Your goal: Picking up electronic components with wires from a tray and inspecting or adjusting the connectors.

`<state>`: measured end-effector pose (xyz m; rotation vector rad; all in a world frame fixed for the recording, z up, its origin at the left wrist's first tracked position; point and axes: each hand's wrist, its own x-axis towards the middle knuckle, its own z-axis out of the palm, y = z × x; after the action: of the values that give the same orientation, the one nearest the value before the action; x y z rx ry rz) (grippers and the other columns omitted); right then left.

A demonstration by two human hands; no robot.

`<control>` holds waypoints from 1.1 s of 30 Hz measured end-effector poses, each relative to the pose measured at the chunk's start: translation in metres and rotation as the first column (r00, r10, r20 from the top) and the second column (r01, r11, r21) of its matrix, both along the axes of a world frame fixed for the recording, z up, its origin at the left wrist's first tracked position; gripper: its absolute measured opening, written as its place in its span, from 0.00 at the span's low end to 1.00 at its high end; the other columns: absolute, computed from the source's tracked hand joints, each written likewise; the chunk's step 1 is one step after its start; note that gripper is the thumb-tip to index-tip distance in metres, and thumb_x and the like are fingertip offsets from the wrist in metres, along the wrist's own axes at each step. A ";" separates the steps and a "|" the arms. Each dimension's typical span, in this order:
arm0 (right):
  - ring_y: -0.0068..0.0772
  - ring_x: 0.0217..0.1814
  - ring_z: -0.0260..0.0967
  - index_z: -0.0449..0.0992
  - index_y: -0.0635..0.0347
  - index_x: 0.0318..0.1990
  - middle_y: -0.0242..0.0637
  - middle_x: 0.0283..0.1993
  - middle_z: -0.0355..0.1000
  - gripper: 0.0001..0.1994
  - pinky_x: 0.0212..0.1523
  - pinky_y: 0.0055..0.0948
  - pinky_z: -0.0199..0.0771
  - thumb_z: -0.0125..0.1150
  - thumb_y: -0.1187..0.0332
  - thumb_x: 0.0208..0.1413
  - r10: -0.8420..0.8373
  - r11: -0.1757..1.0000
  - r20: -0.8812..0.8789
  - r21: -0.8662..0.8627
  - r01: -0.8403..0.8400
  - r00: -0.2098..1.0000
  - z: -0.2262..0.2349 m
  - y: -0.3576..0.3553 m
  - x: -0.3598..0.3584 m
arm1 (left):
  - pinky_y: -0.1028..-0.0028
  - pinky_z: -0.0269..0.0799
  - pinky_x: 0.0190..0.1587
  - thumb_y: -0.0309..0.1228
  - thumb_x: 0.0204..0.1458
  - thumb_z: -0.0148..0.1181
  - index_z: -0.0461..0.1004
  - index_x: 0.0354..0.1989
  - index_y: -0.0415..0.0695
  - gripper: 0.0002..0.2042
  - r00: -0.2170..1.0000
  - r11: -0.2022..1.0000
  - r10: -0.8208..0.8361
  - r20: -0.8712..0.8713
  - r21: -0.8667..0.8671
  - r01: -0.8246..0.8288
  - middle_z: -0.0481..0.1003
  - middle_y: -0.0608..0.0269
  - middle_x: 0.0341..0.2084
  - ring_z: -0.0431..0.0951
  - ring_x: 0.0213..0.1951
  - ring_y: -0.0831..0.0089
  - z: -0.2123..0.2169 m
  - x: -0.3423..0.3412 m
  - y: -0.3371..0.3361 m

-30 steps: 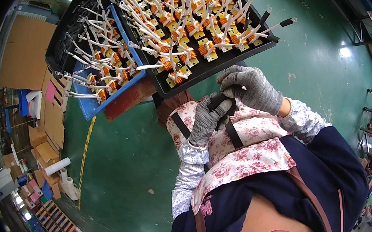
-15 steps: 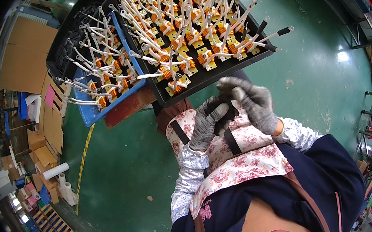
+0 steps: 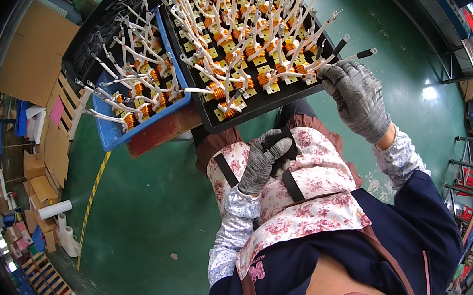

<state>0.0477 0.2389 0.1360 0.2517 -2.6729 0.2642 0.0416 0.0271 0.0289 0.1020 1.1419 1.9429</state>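
Grey knit gloves cover both hands. In front of the apron, my left hand (image 3: 261, 165) is closed round a bunch of black sleeves (image 3: 282, 142). My right hand (image 3: 356, 97) is at the near right corner of the black tray (image 3: 261, 106), fingers bent together beside a copper-wound coil (image 3: 304, 66). What its fingertips hold, if anything, is hidden. Two leads there end in black sleeves (image 3: 365, 53) and stick out past the tray's edge. Many more orange coils with white leads and ring terminals stand in rows on yellow plates in this tray.
A blue tray (image 3: 110, 139) with more coils adjoins the black tray on the left, above a reddish-brown support (image 3: 160, 133). Behind it is a dark bin (image 3: 75, 63) of black pieces. Cardboard (image 3: 36, 50) and a pallet (image 3: 46, 280) lie left, a rack (image 3: 470, 175) right.
My right hand has left the spot beside my left hand and moved right and forward to the black tray's corner. My left hand stays at the apron with the black sleeves.
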 end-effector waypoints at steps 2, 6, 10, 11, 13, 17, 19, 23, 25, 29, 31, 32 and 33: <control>0.44 0.33 0.66 0.72 0.60 0.38 0.42 0.29 0.67 0.10 0.34 0.39 0.66 0.57 0.70 0.47 0.038 0.994 0.024 0.098 -0.041 0.999 0.002 0.003 0.000 | 0.85 0.56 0.11 0.40 0.53 0.56 0.77 0.28 0.39 0.15 1.000 1.000 -0.006 -0.010 0.004 0.006 0.69 0.70 0.10 0.64 0.09 0.85 0.000 0.000 -0.001; 0.44 0.33 0.66 0.72 0.60 0.37 0.41 0.29 0.67 0.09 0.34 0.39 0.65 0.57 0.71 0.46 -0.001 0.991 0.068 0.135 -0.009 0.998 0.010 -0.008 -0.004 | 0.85 0.56 0.11 0.41 0.54 0.56 0.77 0.28 0.39 0.15 1.000 0.999 -0.011 -0.004 -0.031 0.011 0.68 0.70 0.10 0.65 0.10 0.85 -0.001 -0.001 -0.004; 0.44 0.33 0.67 0.72 0.62 0.35 0.42 0.29 0.67 0.09 0.34 0.39 0.66 0.57 0.72 0.44 -0.070 0.968 0.159 0.249 0.029 0.985 0.010 -0.013 -0.004 | 0.86 0.57 0.11 0.40 0.54 0.56 0.76 0.29 0.40 0.15 1.000 1.000 -0.007 0.013 -0.013 0.007 0.68 0.71 0.10 0.65 0.10 0.86 0.000 -0.002 -0.004; 0.44 0.33 0.67 0.72 0.63 0.34 0.42 0.29 0.68 0.08 0.34 0.39 0.67 0.57 0.73 0.43 -0.122 0.952 0.238 0.301 0.047 0.964 0.009 -0.013 -0.003 | 0.86 0.57 0.11 0.40 0.54 0.56 0.76 0.29 0.40 0.15 1.000 1.000 -0.005 0.013 -0.013 0.005 0.68 0.71 0.10 0.65 0.10 0.86 0.000 -0.002 -0.005; 0.44 0.33 0.67 0.73 0.63 0.32 0.43 0.28 0.68 0.08 0.35 0.38 0.67 0.56 0.73 0.42 -0.180 0.934 0.356 0.353 0.047 0.917 0.011 -0.013 -0.001 | 0.86 0.57 0.11 0.40 0.53 0.57 0.76 0.29 0.40 0.14 1.000 1.000 0.007 0.025 0.000 -0.007 0.69 0.71 0.11 0.65 0.10 0.86 0.000 -0.002 -0.008; 0.44 0.33 0.68 0.73 0.63 0.29 0.42 0.28 0.69 0.06 0.36 0.38 0.68 0.55 0.75 0.40 -0.206 0.947 0.280 0.299 0.118 0.938 -0.005 -0.006 0.000 | 0.86 0.57 0.11 0.39 0.53 0.57 0.76 0.28 0.40 0.13 1.000 1.000 0.002 -0.006 0.000 -0.002 0.70 0.70 0.12 0.66 0.10 0.86 -0.002 -0.001 -0.007; 0.44 0.33 0.68 0.73 0.62 0.30 0.43 0.29 0.69 0.06 0.36 0.38 0.68 0.55 0.75 0.41 -0.151 0.953 0.268 0.294 0.069 0.951 -0.029 0.000 -0.007 | 0.85 0.57 0.11 0.38 0.53 0.57 0.76 0.28 0.41 0.12 1.000 0.999 0.020 0.007 -0.047 -0.020 0.71 0.69 0.12 0.67 0.11 0.85 -0.001 0.000 -0.004; 0.46 0.39 0.68 0.73 0.62 0.39 0.44 0.34 0.70 0.12 0.40 0.40 0.68 0.59 0.70 0.45 -0.096 0.981 0.223 0.187 0.054 0.970 -0.048 0.006 -0.008 | 0.84 0.57 0.10 0.37 0.52 0.58 0.76 0.27 0.41 0.11 1.000 0.997 -0.001 0.027 -0.079 0.003 0.71 0.68 0.12 0.66 0.09 0.84 0.005 0.001 -0.005; 0.48 0.43 0.68 0.72 0.63 0.44 0.45 0.38 0.71 0.16 0.44 0.40 0.69 0.60 0.69 0.47 -0.092 0.989 0.195 0.129 0.067 0.977 -0.043 0.004 -0.002 | 0.85 0.59 0.12 0.36 0.53 0.58 0.75 0.31 0.42 0.09 0.999 0.998 -0.024 0.024 -0.052 0.025 0.73 0.68 0.16 0.67 0.12 0.85 -0.001 -0.002 -0.012; 0.40 0.40 0.72 0.72 0.63 0.44 0.42 0.39 0.73 0.17 0.40 0.34 0.72 0.64 0.74 0.44 -0.055 0.982 0.100 -0.173 0.072 0.993 -0.041 0.001 0.004 | 0.86 0.62 0.14 0.35 0.53 0.58 0.72 0.37 0.43 0.09 0.998 0.998 -0.062 0.025 -0.023 0.062 0.75 0.70 0.21 0.69 0.15 0.87 -0.013 -0.002 -0.010; 0.26 0.33 0.73 0.75 0.61 0.42 0.37 0.36 0.75 0.14 0.34 0.25 0.73 0.65 0.78 0.44 -0.024 0.868 0.087 -0.493 0.065 0.996 -0.046 -0.003 0.002 | 0.86 0.63 0.15 0.35 0.52 0.59 0.72 0.39 0.43 0.10 0.996 0.997 -0.075 0.052 -0.032 0.077 0.75 0.70 0.21 0.70 0.16 0.87 -0.016 0.000 -0.008; 0.26 0.33 0.73 0.75 0.61 0.42 0.37 0.36 0.75 0.14 0.34 0.25 0.73 0.65 0.78 0.44 -0.028 0.867 0.089 -0.493 0.068 0.996 -0.048 -0.003 0.001 | 0.86 0.63 0.15 0.35 0.52 0.59 0.72 0.39 0.43 0.10 0.995 0.996 -0.079 0.053 -0.033 0.081 0.75 0.70 0.21 0.70 0.16 0.87 -0.016 0.000 -0.006; 0.24 0.33 0.72 0.76 0.61 0.41 0.36 0.35 0.75 0.13 0.34 0.23 0.72 0.64 0.78 0.44 -0.038 0.840 0.080 -0.538 0.075 0.996 -0.050 -0.003 0.000 | 0.86 0.63 0.15 0.35 0.52 0.59 0.71 0.39 0.43 0.10 0.994 0.995 -0.084 0.065 -0.040 0.086 0.75 0.70 0.21 0.70 0.16 0.87 -0.015 0.001 -0.005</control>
<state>0.0482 0.2362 0.0860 -0.0173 -2.5319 1.0032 0.0422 0.0221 0.0139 0.0647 1.1187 1.8334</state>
